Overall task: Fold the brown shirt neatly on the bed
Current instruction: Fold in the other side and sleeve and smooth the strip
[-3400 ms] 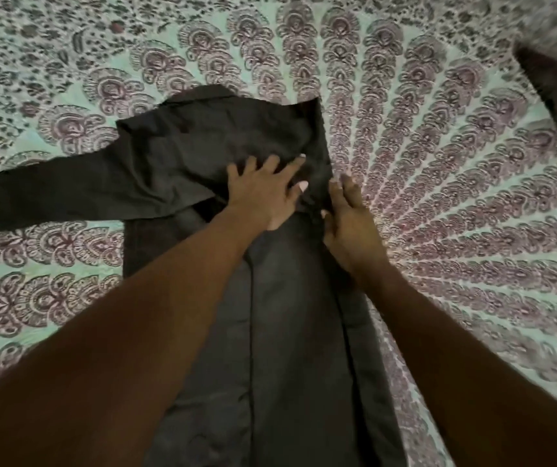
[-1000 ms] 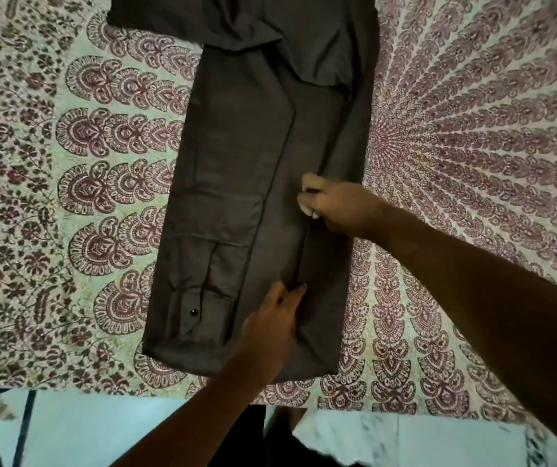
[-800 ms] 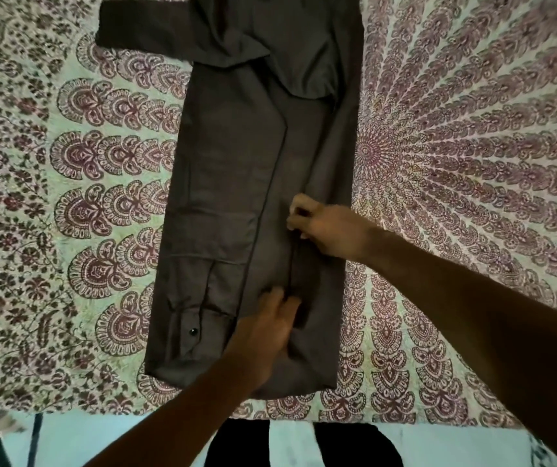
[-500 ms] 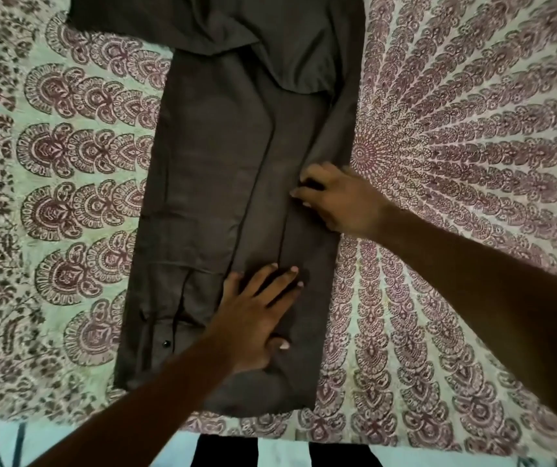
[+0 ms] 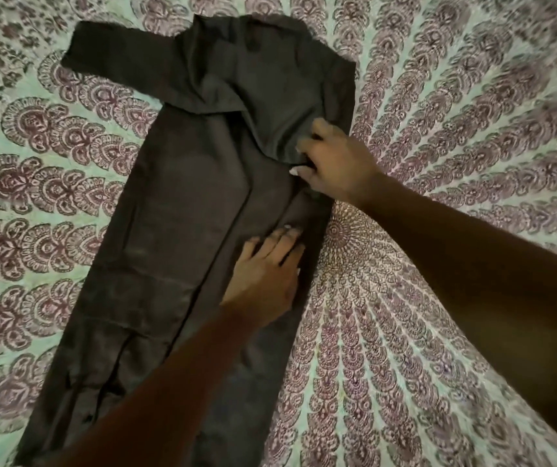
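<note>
The brown shirt [image 5: 183, 230] lies flat and lengthwise on the bed, its right side folded inward and one sleeve [image 5: 119, 59] stretched out to the upper left. My left hand [image 5: 267, 271] rests flat on the folded right strip, fingers spread, holding nothing. Higher up, my right hand [image 5: 334, 163] curls its fingers around a fold of cloth at the shirt's right edge, just below the folded shoulder part.
The bed [image 5: 439, 96] is covered by a pale green sheet with a purple mandala print, spreading on all sides of the shirt. Both of my forearms reach in from the bottom and the right.
Both hands have slid up the folded right strip toward the collar. The view has tilted up, so the hem and bed edge have left the frame and the whole sleeve shows.
</note>
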Demonstrator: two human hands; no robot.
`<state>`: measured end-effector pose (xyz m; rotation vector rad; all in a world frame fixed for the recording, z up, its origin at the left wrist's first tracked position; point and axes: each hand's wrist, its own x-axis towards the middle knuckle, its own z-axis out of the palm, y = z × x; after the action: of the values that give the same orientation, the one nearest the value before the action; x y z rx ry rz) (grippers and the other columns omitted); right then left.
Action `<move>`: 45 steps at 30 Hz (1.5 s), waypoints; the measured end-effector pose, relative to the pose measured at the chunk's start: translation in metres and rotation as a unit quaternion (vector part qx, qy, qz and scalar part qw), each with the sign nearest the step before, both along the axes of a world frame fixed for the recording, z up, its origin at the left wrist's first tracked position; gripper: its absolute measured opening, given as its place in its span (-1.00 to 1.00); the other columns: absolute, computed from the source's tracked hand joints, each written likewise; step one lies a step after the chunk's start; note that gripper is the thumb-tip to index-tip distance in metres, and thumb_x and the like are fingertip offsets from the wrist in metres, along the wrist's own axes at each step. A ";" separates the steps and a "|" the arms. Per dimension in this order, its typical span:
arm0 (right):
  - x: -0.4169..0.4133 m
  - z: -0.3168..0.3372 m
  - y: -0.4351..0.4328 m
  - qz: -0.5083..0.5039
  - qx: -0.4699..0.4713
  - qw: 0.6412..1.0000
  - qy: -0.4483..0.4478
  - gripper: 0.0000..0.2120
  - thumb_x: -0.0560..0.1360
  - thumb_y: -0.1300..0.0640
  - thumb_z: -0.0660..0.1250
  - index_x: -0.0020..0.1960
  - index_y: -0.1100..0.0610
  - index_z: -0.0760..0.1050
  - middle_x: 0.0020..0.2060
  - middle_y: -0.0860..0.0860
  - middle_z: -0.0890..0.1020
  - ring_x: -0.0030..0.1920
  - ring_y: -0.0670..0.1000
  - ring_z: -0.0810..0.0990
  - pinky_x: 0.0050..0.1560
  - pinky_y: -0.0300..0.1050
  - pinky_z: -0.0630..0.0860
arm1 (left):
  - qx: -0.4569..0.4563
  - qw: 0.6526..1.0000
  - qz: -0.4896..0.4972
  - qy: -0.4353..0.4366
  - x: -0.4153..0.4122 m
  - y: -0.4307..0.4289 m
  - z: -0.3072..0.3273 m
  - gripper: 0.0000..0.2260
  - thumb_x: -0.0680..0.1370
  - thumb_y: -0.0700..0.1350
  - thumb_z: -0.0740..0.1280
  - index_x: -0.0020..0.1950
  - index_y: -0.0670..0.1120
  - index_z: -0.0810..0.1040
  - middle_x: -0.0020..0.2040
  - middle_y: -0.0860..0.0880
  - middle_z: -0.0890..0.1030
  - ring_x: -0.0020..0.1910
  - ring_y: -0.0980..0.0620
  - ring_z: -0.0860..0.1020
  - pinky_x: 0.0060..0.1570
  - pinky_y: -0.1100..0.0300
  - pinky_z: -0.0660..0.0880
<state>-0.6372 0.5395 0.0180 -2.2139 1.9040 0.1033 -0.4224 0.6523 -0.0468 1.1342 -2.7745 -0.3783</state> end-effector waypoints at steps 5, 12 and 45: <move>0.016 -0.014 -0.029 -0.016 0.083 0.994 0.068 -0.48 0.62 0.00 0.28 0.52 0.09 0.23 0.41 0.21 0.34 0.40 0.30 0.40 0.42 0.38 0.20 | 0.007 1.000 -0.016 0.016 0.006 0.001 -0.018 -0.58 0.69 0.02 0.17 0.51 -0.08 0.48 0.62 -0.06 0.35 0.60 -0.05 0.32 0.45 -0.07 0.32; 0.027 -0.017 -0.056 -0.078 -0.021 0.976 -0.204 -0.79 0.63 0.23 0.27 0.23 0.28 0.41 0.12 0.19 0.60 0.13 0.24 0.60 0.11 0.03 0.45 | 0.017 0.999 -0.026 0.006 0.005 -0.002 -0.016 -0.58 0.67 0.02 0.18 0.49 -0.07 0.48 0.62 -0.04 0.34 0.60 -0.06 0.32 0.40 -0.08 0.34; -0.034 -0.067 -0.003 0.026 -0.045 0.999 0.013 -0.30 0.61 -0.41 0.04 0.63 -0.07 0.20 0.64 0.03 0.18 0.63 0.12 0.17 0.45 0.29 0.21 | 0.041 0.999 -0.032 -0.013 0.007 -0.007 -0.018 -0.54 0.59 0.03 0.29 0.48 -0.04 0.50 0.63 -0.03 0.33 0.58 -0.07 0.35 0.30 -0.08 0.39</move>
<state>-0.6717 0.5362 -0.0491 -2.3316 1.9006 0.0567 -0.4155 0.6457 -0.0647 1.0770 -2.8468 -0.4934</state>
